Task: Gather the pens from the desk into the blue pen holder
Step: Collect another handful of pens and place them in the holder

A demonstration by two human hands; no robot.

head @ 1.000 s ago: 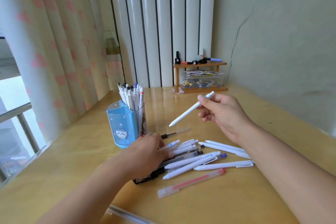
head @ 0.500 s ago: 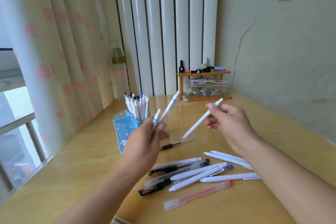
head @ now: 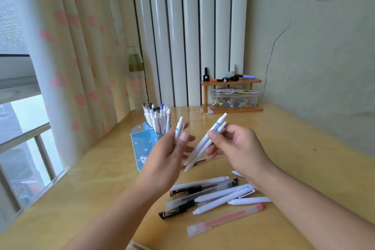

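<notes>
The blue pen holder (head: 142,144) with a cat face stands on the wooden desk (head: 294,148) at centre left, with several pens upright in it. My left hand (head: 168,156) is raised in front of the holder and grips a white pen with a blue band (head: 178,128). My right hand (head: 235,148) is level with it to the right and pinches two white pens (head: 203,144) that slant down to the left. Below both hands several loose pens (head: 215,195) lie on the desk: white ones, black-clipped clear ones and a red clear pen (head: 227,219).
A small wooden shelf (head: 231,82) with a clear box of clips under it stands at the back against the wall. A pink-patterned curtain (head: 71,46) and a window run along the desk's left edge. A dark pen lies behind my hands near the holder.
My left hand lifted two white pens off the pile; one of them has passed to my right hand, which now holds two. Both hands have come closer together above the desk.
</notes>
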